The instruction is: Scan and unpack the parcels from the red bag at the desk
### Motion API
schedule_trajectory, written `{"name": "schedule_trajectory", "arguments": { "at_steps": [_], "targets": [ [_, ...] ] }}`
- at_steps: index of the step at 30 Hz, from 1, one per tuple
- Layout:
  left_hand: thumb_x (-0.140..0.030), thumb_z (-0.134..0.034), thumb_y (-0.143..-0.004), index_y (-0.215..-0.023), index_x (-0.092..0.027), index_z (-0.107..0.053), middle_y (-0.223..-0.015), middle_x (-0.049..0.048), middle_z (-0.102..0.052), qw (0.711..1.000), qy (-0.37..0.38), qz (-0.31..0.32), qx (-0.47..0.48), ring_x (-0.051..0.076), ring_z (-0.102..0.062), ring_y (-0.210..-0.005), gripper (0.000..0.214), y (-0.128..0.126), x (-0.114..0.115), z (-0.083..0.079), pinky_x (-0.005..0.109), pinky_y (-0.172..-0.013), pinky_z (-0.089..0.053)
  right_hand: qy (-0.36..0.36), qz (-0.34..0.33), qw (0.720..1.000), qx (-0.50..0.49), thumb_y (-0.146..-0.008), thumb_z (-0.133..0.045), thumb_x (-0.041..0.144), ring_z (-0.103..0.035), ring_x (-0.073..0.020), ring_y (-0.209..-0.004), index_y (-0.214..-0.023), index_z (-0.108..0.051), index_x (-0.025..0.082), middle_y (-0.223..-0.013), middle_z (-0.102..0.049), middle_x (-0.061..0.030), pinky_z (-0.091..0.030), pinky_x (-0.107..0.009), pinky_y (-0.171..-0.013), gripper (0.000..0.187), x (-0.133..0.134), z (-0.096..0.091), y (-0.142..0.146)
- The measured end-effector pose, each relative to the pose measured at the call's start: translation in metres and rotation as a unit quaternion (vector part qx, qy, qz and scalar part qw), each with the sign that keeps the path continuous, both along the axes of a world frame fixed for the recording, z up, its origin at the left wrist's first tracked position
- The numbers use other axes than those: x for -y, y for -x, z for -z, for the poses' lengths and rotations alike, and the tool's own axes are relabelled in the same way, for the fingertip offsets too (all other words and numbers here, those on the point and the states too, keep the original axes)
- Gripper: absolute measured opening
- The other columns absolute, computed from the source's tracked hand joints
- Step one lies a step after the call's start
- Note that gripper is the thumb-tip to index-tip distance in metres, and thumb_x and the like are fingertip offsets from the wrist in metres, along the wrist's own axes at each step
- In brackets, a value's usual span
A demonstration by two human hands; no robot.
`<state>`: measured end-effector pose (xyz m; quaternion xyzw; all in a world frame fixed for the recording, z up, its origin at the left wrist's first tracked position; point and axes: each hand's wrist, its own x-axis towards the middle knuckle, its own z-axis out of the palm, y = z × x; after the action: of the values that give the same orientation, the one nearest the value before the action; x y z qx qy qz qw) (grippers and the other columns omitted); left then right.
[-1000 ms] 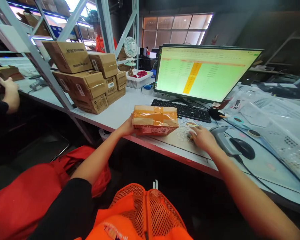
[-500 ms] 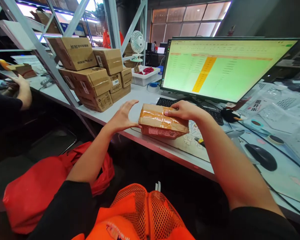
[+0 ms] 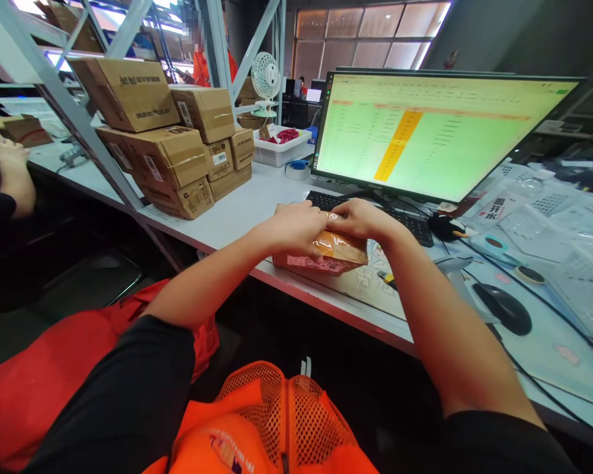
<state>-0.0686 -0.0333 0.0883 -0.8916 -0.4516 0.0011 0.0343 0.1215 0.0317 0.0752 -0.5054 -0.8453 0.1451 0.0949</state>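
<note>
A cardboard box [image 3: 343, 249] wrapped in shiny brown tape sits at the desk's front edge, a pinkish label on its near side. My left hand [image 3: 299, 229] lies across the left part of its top, thumb toward the near edge and fingers curled over it. From the far right side, my right hand [image 3: 358, 218] grips the top, its fingertips meeting those of the left hand at the tape. Where the fingertips touch, the details are hidden. Under the box is a printed mat [image 3: 375, 289], and a yellow-and-black cutter [image 3: 386, 279] lies just right of the box.
Stacked cartons [image 3: 163, 158] stand at the left beside a metal rack post. Behind the box are a keyboard [image 3: 410, 227] and a monitor [image 3: 439, 131]. A mouse [image 3: 503, 308], tape rolls and plastic bags lie to the right. Another person's hand [image 3: 12, 164] shows at far left.
My left hand has moved from beside the box onto its top, close to my right hand. The right hand stays on the box. The view has shifted slightly.
</note>
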Motion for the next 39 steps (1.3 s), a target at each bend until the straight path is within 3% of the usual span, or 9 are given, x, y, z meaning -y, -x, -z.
{"name": "schedule_trajectory", "arguments": {
  "at_steps": [5, 10, 14, 17, 21, 24, 27, 34, 39],
  "targets": [
    [-0.037, -0.079, -0.081, -0.129, -0.021, -0.067, -0.115, 0.0096, -0.074, 0.999, 0.039, -0.003, 0.011, 0.030, -0.070, -0.103, 0.052, -0.007, 0.003, -0.002, 0.038, -0.084, -0.054, 0.019, 0.017, 1.000, -0.007, -0.081, -0.072, 0.065, -0.047, -0.0152, -0.064, -0.069, -0.069, 0.018, -0.062, -0.055, -0.0006, -0.035, -0.031, -0.059, 0.049, -0.006, -0.002, 0.002],
    [-0.007, -0.046, -0.096, -0.129, -0.011, -0.060, -0.125, 0.0196, -0.067, 0.981, -0.167, -0.076, 0.069, 0.033, -0.065, -0.120, 0.036, -0.007, 0.045, 0.060, 0.045, -0.094, -0.058, 0.010, 0.053, 0.998, -0.028, -0.081, -0.073, 0.067, -0.047, -0.0161, -0.064, -0.060, -0.061, 0.019, -0.061, -0.053, -0.0001, -0.035, -0.032, -0.060, 0.053, -0.021, 0.007, 0.003],
    [-0.026, -0.065, -0.092, -0.132, -0.012, -0.053, -0.143, 0.0227, -0.055, 0.963, -0.221, 0.002, 0.154, 0.040, -0.050, -0.143, 0.044, 0.006, 0.053, 0.109, 0.058, -0.122, -0.042, -0.077, 0.034, 0.983, -0.161, -0.080, -0.076, 0.060, -0.060, -0.0212, -0.081, -0.094, -0.076, 0.019, -0.087, -0.069, -0.0047, -0.046, -0.033, -0.075, 0.043, -0.025, 0.027, -0.002],
    [-0.043, -0.068, -0.094, -0.131, -0.012, -0.051, -0.143, 0.0239, -0.053, 0.950, -0.225, 0.028, 0.217, 0.042, -0.047, -0.145, 0.051, 0.011, 0.049, 0.120, 0.062, -0.125, -0.036, -0.201, -0.028, 0.958, -0.202, -0.077, -0.080, 0.060, -0.062, -0.0249, -0.090, -0.108, -0.076, 0.017, -0.098, -0.069, -0.0091, -0.050, -0.037, -0.084, 0.053, -0.016, 0.035, -0.008],
    [-0.047, -0.066, -0.096, -0.120, -0.014, -0.056, -0.136, 0.0219, -0.057, 0.949, -0.199, 0.045, 0.241, 0.040, -0.053, -0.137, 0.042, 0.017, 0.054, 0.106, 0.059, -0.120, -0.044, -0.290, -0.109, 0.948, -0.069, -0.085, -0.076, 0.058, -0.062, -0.0284, -0.094, -0.105, -0.079, 0.019, -0.100, -0.069, -0.0122, -0.049, -0.040, -0.086, 0.044, 0.001, 0.029, -0.008],
    [-0.044, -0.051, -0.105, -0.115, -0.017, -0.060, -0.127, 0.0163, -0.061, 0.960, -0.147, 0.026, 0.237, 0.032, -0.065, -0.117, 0.030, 0.024, 0.059, 0.085, 0.050, -0.104, -0.056, -0.282, -0.090, 0.955, -0.014, -0.095, -0.062, 0.049, -0.062, -0.0258, -0.088, -0.106, -0.080, 0.019, -0.099, -0.071, -0.0119, -0.045, -0.037, -0.079, 0.037, 0.009, 0.015, -0.004],
    [-0.026, -0.038, -0.107, -0.135, -0.017, -0.056, -0.136, 0.0149, -0.057, 0.971, -0.116, -0.028, 0.209, 0.026, -0.070, -0.105, 0.034, 0.029, 0.052, 0.059, 0.041, -0.089, -0.059, -0.241, -0.037, 0.970, -0.004, -0.099, -0.052, 0.047, -0.057, -0.0222, -0.075, -0.087, -0.079, 0.018, -0.081, -0.070, -0.0091, -0.039, -0.035, -0.071, 0.042, 0.007, -0.001, -0.002],
    [-0.014, -0.060, -0.091, -0.146, -0.017, -0.056, -0.137, 0.0167, -0.061, 0.999, -0.031, -0.031, 0.029, 0.031, -0.069, -0.110, 0.056, 0.018, -0.005, 0.002, 0.041, -0.093, -0.055, -0.198, 0.038, 0.979, -0.011, -0.092, -0.052, 0.037, -0.046, -0.0198, -0.068, -0.067, -0.070, 0.017, -0.064, -0.061, -0.0082, -0.033, -0.035, -0.067, 0.037, -0.015, -0.018, 0.008],
    [-0.026, -0.075, -0.085, -0.143, -0.019, -0.063, -0.140, 0.0162, -0.064, 0.999, 0.026, -0.012, -0.036, 0.032, -0.063, -0.123, 0.060, 0.004, -0.034, -0.013, 0.042, -0.105, -0.051, -0.178, 0.053, 0.982, -0.038, -0.091, -0.049, 0.038, -0.043, -0.0173, -0.064, -0.068, -0.069, 0.015, -0.058, -0.053, -0.0042, -0.033, -0.033, -0.064, 0.038, -0.014, -0.013, 0.007]
  ]
}}
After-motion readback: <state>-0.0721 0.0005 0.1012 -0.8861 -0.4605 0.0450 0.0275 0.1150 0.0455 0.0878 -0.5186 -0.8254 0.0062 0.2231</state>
